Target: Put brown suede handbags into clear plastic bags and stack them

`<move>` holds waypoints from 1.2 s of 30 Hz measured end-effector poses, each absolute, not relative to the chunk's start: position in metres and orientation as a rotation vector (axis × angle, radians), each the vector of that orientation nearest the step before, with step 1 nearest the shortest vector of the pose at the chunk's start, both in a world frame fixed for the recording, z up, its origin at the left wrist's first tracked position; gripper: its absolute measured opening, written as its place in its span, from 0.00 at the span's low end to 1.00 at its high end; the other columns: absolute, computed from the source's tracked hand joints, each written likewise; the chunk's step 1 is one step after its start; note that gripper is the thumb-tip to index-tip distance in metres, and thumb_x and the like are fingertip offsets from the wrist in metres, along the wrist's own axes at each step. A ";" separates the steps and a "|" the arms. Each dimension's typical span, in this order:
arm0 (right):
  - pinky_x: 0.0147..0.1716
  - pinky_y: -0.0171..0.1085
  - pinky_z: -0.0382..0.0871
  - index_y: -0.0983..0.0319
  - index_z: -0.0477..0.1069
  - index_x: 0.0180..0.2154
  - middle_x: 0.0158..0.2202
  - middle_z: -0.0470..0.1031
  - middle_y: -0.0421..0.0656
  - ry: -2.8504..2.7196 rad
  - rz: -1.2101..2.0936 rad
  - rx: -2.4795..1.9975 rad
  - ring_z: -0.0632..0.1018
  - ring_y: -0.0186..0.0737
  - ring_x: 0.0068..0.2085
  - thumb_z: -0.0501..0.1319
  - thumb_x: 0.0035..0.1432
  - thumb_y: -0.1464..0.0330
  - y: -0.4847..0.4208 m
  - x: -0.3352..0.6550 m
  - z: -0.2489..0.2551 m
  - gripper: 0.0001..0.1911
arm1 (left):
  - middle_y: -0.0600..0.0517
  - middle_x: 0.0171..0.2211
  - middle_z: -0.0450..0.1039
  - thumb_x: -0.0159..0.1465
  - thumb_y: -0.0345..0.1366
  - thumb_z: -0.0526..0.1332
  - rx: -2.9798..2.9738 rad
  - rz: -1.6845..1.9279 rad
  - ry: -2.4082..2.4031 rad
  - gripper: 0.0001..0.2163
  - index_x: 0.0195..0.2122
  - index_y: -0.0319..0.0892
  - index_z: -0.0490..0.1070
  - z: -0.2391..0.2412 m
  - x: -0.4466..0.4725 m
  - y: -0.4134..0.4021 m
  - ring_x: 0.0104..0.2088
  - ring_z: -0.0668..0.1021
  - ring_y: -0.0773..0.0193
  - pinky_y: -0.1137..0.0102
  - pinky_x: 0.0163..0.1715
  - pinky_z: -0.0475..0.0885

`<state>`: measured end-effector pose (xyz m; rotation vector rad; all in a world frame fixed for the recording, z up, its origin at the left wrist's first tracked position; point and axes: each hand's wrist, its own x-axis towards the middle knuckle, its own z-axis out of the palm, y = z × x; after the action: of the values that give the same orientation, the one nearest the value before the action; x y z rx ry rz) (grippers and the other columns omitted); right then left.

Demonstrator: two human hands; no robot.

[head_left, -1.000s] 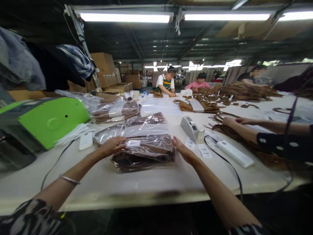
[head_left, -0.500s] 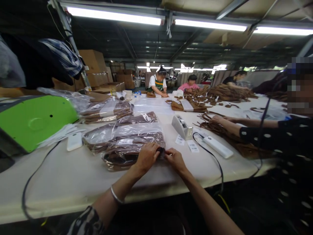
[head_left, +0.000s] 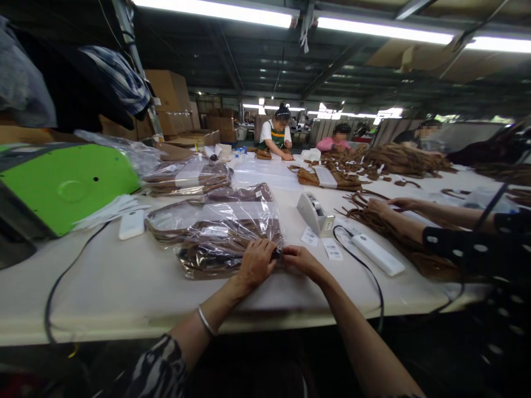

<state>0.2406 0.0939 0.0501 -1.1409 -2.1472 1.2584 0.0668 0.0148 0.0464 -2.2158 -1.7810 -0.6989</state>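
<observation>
A clear plastic bag of brown straps (head_left: 215,251) lies on the white table (head_left: 124,287) in front of me. My left hand (head_left: 256,262) rests closed on the bag's right end, fingers curled over the plastic. My right hand (head_left: 299,258) meets it there and pinches the same edge of the bag. More filled bags (head_left: 215,215) are stacked just behind it.
A green machine (head_left: 70,188) stands at the left with a black cable (head_left: 58,287). A tape dispenser (head_left: 315,213), paper labels (head_left: 332,249) and a white device (head_left: 377,253) lie to the right. A co-worker's arms (head_left: 415,218) handle brown straps. Other people work at the far end.
My hands moved from the two sides of the bag to its right end and closed on it. The view has shifted slightly since half a second ago.
</observation>
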 end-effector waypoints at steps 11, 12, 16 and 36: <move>0.29 0.33 0.65 0.61 0.72 0.27 0.23 0.75 0.37 -2.045 1.023 -1.280 0.75 0.37 0.28 0.62 0.48 0.67 0.102 0.227 0.027 0.03 | 0.50 0.38 0.74 0.66 0.34 0.62 -2.121 -0.758 -1.653 0.04 0.41 0.43 0.68 0.030 0.073 0.024 0.41 0.74 0.55 0.61 0.42 0.65; 0.28 0.33 0.63 0.60 0.71 0.26 0.21 0.73 0.37 -2.033 1.013 -1.317 0.74 0.36 0.26 0.63 0.47 0.69 0.105 0.224 0.027 0.02 | 0.50 0.38 0.74 0.66 0.34 0.62 -2.124 -0.753 -1.631 0.04 0.41 0.43 0.68 0.029 0.073 0.023 0.42 0.74 0.55 0.61 0.42 0.65; 0.25 0.32 0.60 0.59 0.67 0.22 0.16 0.68 0.35 -1.979 1.010 -1.471 0.72 0.35 0.23 0.65 0.41 0.74 0.114 0.217 0.031 0.08 | 0.50 0.36 0.73 0.67 0.32 0.60 -2.114 -0.710 -1.543 0.02 0.40 0.42 0.69 0.023 0.070 0.021 0.39 0.74 0.56 0.62 0.40 0.65; 0.15 0.27 0.58 0.64 0.70 0.28 0.19 0.68 0.36 -1.365 2.029 -1.411 0.68 0.28 0.18 0.73 0.52 0.62 0.084 0.206 0.063 0.16 | 0.46 0.42 0.73 0.71 0.32 0.53 -2.187 -0.663 -1.477 0.12 0.54 0.36 0.65 0.023 0.048 -0.022 0.41 0.75 0.59 0.65 0.42 0.70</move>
<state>0.2063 0.0835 0.0627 -1.4114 -1.3654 2.0290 0.0481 -0.0220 0.0226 -2.1871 -1.4773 -0.6632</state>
